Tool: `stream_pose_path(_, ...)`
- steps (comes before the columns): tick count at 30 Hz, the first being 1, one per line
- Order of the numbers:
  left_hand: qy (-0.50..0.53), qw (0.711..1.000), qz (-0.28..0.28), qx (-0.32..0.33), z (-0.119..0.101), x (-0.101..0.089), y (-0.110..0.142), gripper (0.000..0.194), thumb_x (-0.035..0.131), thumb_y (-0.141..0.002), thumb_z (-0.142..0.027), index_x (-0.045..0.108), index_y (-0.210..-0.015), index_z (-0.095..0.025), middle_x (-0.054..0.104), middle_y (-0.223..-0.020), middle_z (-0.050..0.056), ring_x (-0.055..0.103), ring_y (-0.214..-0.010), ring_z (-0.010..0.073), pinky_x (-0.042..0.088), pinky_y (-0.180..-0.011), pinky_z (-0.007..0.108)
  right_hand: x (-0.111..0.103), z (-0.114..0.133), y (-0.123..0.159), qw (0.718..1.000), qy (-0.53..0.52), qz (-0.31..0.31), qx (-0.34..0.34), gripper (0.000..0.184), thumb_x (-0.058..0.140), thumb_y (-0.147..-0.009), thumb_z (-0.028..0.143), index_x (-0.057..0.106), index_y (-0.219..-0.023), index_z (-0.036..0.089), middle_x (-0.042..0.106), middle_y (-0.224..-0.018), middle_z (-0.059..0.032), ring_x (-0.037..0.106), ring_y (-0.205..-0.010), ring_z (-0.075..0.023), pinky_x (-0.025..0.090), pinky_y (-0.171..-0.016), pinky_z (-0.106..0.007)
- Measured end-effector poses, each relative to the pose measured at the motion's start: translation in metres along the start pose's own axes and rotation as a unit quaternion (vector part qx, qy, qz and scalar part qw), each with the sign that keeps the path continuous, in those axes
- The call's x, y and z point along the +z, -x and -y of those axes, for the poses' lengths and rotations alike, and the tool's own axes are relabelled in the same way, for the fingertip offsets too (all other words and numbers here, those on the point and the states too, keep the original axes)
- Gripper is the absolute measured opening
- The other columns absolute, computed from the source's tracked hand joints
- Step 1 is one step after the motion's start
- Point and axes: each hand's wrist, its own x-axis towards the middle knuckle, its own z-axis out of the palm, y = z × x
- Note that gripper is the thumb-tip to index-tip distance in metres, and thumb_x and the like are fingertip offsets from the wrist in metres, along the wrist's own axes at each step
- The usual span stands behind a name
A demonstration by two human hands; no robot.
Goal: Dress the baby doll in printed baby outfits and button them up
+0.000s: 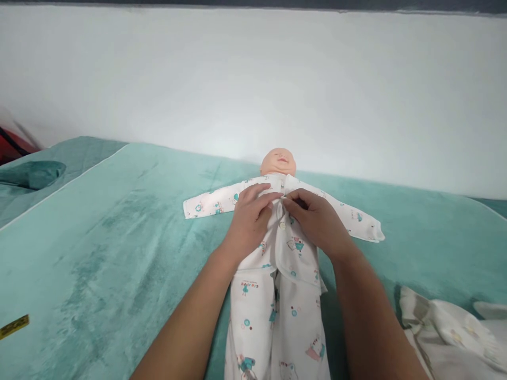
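Note:
A baby doll [278, 161] lies on its back on a teal bed cover [119, 237], head towards the wall, arms spread. It wears a white printed shirt [295, 248] and matching trousers [277, 327]. My left hand [250, 219] and my right hand [317, 219] rest on the doll's chest. Both pinch the shirt's front edges together near the collar, just above a white button [282, 226].
A white wall [253, 84] rises behind the bed. Crumpled pale cloth [447, 332] lies at the lower right. A dark teal pillow [31, 174] and something red [10, 145] sit at the far left. A yellow label [13, 326] lies on the cover at the left edge.

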Motion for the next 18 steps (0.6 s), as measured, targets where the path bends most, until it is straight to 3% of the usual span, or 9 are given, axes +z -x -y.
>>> stream_pose_path(5,0.012,0.999,0.025,-0.019,-0.003,-0.003,0.0,0.031,0.043,-0.094,-0.02,0.065,-0.114,-0.029,0.049,-0.141,0.002,0.036,-0.137,0.0188,0.03,-0.116,0.04,0.004,-0.003,-0.002,0.999,0.009,-0.03,-0.024,0.018,0.051,-0.087,0.035,0.06,-0.08,0.021,0.06,-0.079,0.0019,0.051,-0.074,-0.0148,0.037,-0.069,-0.028)
stream_pose_path(13,0.033,0.999,0.003,-0.032,-0.005,-0.003,0.0,0.02,0.053,-0.092,-0.027,0.065,-0.108,-0.027,0.05,-0.141,0.003,0.038,-0.137,0.0193,0.032,-0.117,0.04,-0.002,-0.006,-0.005,0.999,0.032,0.014,-0.038,0.018,0.048,-0.087,0.036,0.059,-0.084,0.022,0.064,-0.083,-0.0001,0.056,-0.079,-0.018,0.04,-0.073,-0.032)
stream_pose_path(18,-0.02,1.0,-0.007,-0.01,-0.006,0.0,-0.004,0.031,0.071,-0.08,-0.043,0.067,-0.105,-0.025,0.053,-0.138,0.006,0.039,-0.137,0.0233,0.03,-0.12,0.043,-0.002,-0.012,-0.009,0.995,0.093,0.009,-0.047,0.009,0.05,-0.08,0.03,0.058,-0.082,0.028,0.068,-0.091,-0.0066,0.059,-0.084,-0.0242,0.041,-0.074,-0.04)
